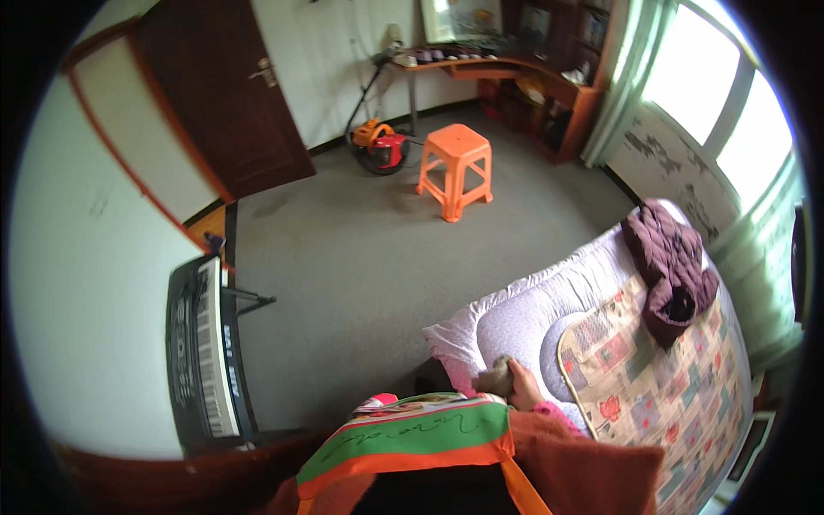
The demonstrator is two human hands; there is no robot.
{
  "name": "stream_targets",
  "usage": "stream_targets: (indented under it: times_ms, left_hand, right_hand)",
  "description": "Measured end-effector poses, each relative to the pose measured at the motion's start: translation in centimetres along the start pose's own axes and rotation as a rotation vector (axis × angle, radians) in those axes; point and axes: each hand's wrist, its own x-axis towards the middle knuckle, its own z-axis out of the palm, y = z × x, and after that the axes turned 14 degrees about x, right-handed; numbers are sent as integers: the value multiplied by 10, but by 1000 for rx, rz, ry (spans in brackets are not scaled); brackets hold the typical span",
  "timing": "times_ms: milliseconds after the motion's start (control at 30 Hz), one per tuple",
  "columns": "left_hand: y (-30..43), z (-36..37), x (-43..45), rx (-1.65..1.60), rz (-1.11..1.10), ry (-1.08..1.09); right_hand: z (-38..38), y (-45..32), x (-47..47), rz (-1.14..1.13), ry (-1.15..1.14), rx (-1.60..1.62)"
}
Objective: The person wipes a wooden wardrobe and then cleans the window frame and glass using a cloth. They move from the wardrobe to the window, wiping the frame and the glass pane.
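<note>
My right hand is closed on a greyish-brown cloth, just above the near edge of a bed. The bed bears a pale lilac quilted cover and a patterned floral mat. A purple quilted jacket lies on the bed's far right part. My left hand is out of view. A green, orange and white apron hangs across my front, over a rust-brown garment.
An orange plastic stool stands on the grey floor. Behind it are a red and orange vacuum cleaner and a wooden corner desk. An electronic keyboard stands at left, near a dark door. Curtained windows are at right.
</note>
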Motion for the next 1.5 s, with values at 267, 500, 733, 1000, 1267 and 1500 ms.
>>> stream_targets:
  times_ms: [267,500,733,1000,1267,1500]
  left_hand:
    - [40,-154,87,-20,-211,51]
    - [78,-244,225,-5,-188,-2]
    - [99,-335,354,54,-95,-78]
    - [192,-396,518,35,-21,-123]
    - [262,-313,664,411,303,-380]
    - [398,-250,751,398,210,-465]
  right_hand:
    - [133,-37,86,-57,-93,57]
    - [150,-48,139,-219,152,124]
    - [195,-60,176,-314,279,294]
    - [228,-104,182,-553,387,257]
    - [183,-148,239,-524,522,474]
    - [165,-287,289,-626,363,444]
